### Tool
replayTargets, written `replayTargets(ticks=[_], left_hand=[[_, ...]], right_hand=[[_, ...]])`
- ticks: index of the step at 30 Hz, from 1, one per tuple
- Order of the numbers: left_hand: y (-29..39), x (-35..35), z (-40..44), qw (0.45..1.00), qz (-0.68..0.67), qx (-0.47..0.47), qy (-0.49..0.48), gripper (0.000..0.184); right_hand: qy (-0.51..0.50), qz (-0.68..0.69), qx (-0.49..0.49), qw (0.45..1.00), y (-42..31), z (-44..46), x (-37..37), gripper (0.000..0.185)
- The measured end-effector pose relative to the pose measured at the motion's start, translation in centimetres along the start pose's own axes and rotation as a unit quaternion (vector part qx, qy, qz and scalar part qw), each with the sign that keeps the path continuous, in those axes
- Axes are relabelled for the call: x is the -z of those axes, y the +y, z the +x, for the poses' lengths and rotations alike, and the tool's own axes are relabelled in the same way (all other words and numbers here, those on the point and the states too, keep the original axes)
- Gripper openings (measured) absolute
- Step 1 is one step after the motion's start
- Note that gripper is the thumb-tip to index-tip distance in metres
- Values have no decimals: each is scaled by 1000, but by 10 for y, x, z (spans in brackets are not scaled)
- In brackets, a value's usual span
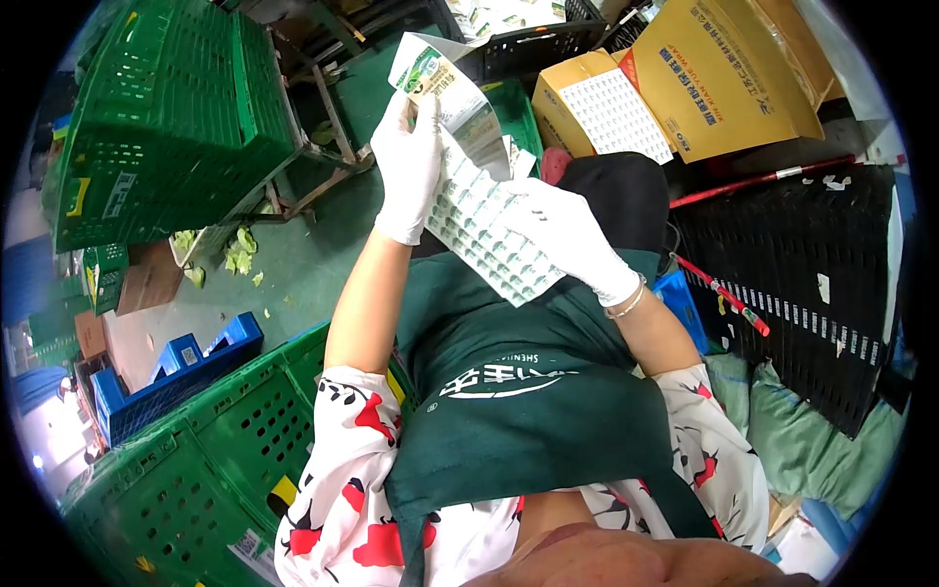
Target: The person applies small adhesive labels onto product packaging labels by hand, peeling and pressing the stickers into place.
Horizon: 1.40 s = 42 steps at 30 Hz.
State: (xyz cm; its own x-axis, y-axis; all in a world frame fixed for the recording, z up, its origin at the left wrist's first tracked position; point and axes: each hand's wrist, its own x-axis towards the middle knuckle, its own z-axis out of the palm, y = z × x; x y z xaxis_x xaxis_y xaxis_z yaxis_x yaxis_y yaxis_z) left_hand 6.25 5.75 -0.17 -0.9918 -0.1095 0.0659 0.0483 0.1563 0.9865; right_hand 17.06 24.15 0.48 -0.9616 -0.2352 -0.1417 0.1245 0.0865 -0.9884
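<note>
Far left, green crates stand stacked beside a metal rack, with pale green leaves scattered on the floor. Below them in view sits a blue crate, and nearer the person another green crate.

The left hand, in a white glove, is raised and pinches the printed packet between thumb and fingers near its upper left part. The packet bends down to the right, its lower end close to the right fingers. Under it, slanting across the space between the hands and over the lap, is the label sheet, covered in rows of small green-and-white labels. The right hand, also gloved, grasps the sheet by its right side; a bracelet circles that wrist. Below the sheet spreads a dark green apron.

Beyond the hands, a black crate holds more packets. To its right, a second label sheet lies on an open carton. Farther right are a red rod, black crates and green sacks.
</note>
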Motion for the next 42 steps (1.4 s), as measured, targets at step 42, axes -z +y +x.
replayTargets(ticks=[42], left_hand=[[8, 12, -18, 907, -150, 119, -375, 42]], right_hand=[[-71, -94, 19, 993, -17, 58, 58, 29]])
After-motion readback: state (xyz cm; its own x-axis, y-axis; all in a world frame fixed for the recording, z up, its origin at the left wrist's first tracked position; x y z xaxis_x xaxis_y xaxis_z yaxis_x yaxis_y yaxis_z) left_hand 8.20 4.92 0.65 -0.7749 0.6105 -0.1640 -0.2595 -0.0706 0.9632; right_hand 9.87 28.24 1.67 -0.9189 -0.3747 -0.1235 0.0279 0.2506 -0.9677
